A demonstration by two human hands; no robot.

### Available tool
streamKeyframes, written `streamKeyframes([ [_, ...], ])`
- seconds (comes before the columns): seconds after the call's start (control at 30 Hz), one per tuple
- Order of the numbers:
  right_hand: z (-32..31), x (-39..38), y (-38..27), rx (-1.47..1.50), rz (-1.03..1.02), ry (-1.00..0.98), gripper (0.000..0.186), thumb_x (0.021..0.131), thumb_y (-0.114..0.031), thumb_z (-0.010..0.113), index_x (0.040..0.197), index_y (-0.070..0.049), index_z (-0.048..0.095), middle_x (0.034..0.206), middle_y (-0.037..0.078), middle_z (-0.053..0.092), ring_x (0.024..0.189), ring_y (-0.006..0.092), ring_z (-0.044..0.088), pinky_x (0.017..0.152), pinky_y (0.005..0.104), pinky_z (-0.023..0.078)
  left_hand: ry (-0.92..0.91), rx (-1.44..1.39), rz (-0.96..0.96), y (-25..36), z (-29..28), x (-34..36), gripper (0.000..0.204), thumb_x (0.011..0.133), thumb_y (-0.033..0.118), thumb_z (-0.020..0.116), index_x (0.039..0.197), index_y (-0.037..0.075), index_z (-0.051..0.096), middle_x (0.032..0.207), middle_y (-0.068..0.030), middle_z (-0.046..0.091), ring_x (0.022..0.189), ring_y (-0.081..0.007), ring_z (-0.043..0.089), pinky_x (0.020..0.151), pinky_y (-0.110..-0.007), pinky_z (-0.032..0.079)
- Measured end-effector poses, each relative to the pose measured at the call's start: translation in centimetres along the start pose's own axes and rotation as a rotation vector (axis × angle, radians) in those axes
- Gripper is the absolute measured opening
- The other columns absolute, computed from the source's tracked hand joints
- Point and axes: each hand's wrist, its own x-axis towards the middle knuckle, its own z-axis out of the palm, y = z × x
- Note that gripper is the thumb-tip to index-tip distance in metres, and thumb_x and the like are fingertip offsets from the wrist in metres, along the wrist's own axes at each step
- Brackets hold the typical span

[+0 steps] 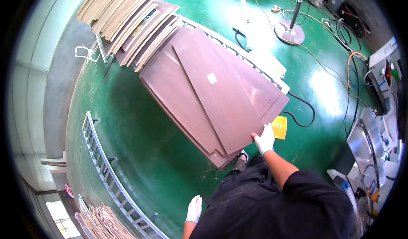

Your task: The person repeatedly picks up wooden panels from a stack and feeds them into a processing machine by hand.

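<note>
My gloved right hand (265,138) grips the near end of a long, mauve-brown board (225,105) with a white square label (211,78). That board lies askew on other wide panels (168,96) of the same colour. Away from the stack hangs my gloved left hand (194,208), empty, with its fingers loosely extended. A shoe (243,155) shows below the panels' near end.
Pale board stacks (108,5) stand beyond the panels on a roller conveyor (199,26). A metal roller rail (103,156) and scrap strips (106,222) lie left. A pedestal fan (290,34), cables (347,84), a yellow plate (279,126) and machinery (367,154) are right.
</note>
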Motion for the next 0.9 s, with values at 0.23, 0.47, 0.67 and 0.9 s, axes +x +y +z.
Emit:
streamKeyframes([
  [0.23, -1.6, 2.0, 2.6, 0.299, 0.16, -0.326, 0.07, 0.076, -0.035, 0.078, 0.126, 0.006, 0.051, 0.116, 0.027, 0.063, 0.111, 0.038, 0.06, 0.096, 0.0396, 0.047, -0.066, -0.008, 0.025, 1.8, 4.5, -3.1, 0.038, 0.099, 0.027, 0.048, 0.122, -0.001, 0.059, 0.122, -0.0222, 0.061, 0.115, -0.0364, 0.058, 0.1, -0.04, 0.044],
  [0.47, -4.4, 7.1, 13.9, 0.43, 0.187, -0.326, 0.059, 0.071, -0.026, 0.083, 0.112, 0.007, 0.058, 0.105, 0.019, 0.066, 0.094, 0.0255, 0.065, 0.081, 0.0365, 0.052, 0.002, -0.065, -0.092, 0.1, 6.7, -7.6, 0.041, 0.099, 0.029, 0.047, 0.119, -0.004, 0.06, 0.121, -0.0233, 0.062, 0.115, -0.0375, 0.058, 0.101, -0.04, 0.044],
  [0.67, -2.9, 7.5, 19.7, 1.166, 0.735, -0.066, 0.045, 0.089, -0.023, 0.065, 0.125, -0.007, 0.043, 0.083, 0.006, 0.06, 0.061, 0.0159, 0.056, 0.054, 0.033, 0.045, -0.212, -0.136, -0.354, -4.9, 11.5, -8.4, 0.048, 0.099, 0.039, 0.046, 0.125, 0.001, 0.058, 0.123, -0.0187, 0.062, 0.117, -0.0311, 0.058, 0.102, -0.036, 0.043],
  [0.9, 1.5, 0.2, 16.6, 1.407, 0.899, -0.588, 0.036, 0.09, -0.039, 0.065, 0.102, -0.007, 0.053, 0.097, 0.012, 0.058, 0.079, 0.026, 0.052, 0.072, 0.0423, 0.042, -0.245, 0.116, 0.068, -1.9, 9.6, -2.1, 0.046, 0.098, 0.038, 0.047, 0.121, 0.0, 0.06, 0.124, -0.0222, 0.061, 0.119, -0.0353, 0.055, 0.102, -0.04, 0.043],
])
